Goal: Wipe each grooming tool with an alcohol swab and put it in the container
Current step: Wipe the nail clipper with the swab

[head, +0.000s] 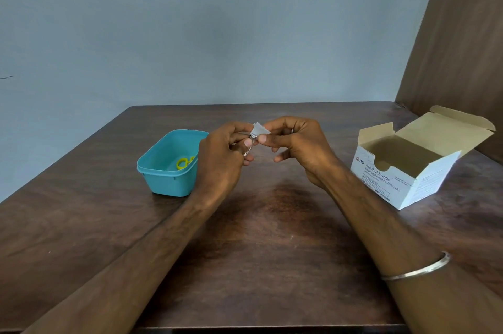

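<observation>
Above the table (258,224), both hands rub swab (260,130) on metal tool (249,146)

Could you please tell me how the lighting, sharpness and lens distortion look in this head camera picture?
Head view: soft, even light, with faint shadows under the hands and a dull sheen on the table; wide-angle bending curves the table edges; the small metal tool and swab are slightly soft, while the box print stays partly readable.

teal container (166,170), white swab (260,130), brown table (272,224)
</observation>
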A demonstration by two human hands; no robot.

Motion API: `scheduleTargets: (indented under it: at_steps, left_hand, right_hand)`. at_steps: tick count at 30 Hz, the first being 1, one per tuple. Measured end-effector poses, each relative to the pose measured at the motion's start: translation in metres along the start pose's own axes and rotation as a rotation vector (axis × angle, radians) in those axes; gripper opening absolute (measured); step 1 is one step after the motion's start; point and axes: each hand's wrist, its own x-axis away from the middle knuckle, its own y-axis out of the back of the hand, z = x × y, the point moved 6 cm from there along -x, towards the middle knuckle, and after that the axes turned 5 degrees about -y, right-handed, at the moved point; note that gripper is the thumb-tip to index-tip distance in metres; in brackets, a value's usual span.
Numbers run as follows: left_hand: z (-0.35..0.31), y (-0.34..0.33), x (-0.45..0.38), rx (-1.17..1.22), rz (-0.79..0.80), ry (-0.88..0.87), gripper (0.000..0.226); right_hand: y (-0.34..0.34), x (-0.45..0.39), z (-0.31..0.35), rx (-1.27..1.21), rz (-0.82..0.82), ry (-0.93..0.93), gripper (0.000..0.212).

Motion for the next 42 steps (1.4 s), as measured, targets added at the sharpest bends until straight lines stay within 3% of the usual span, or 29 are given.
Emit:
scheduleTargets:
  at_steps: [23, 31, 42]
  left_hand:
    - [0.009, 0.003, -0.001, 0.309, -0.066, 0.167, 0.022]
    - [0.011, 0.005, -0.004, 0.188, -0.125, 0.116, 0.024]
    - [0.01, 0.005, -0.005, 0.099, -0.089, 0.054, 0.027]
  right_hand:
    - [-0.005, 0.001, -0.007, 0.006, 0.038, -0.07, 0.011]
    - [-0.01, 0.001, -0.006, 0.171, 0.059, -0.061, 0.01]
    - [-0.01, 0.001, -0.005, 0.195, 0.058, -0.049, 0.012]
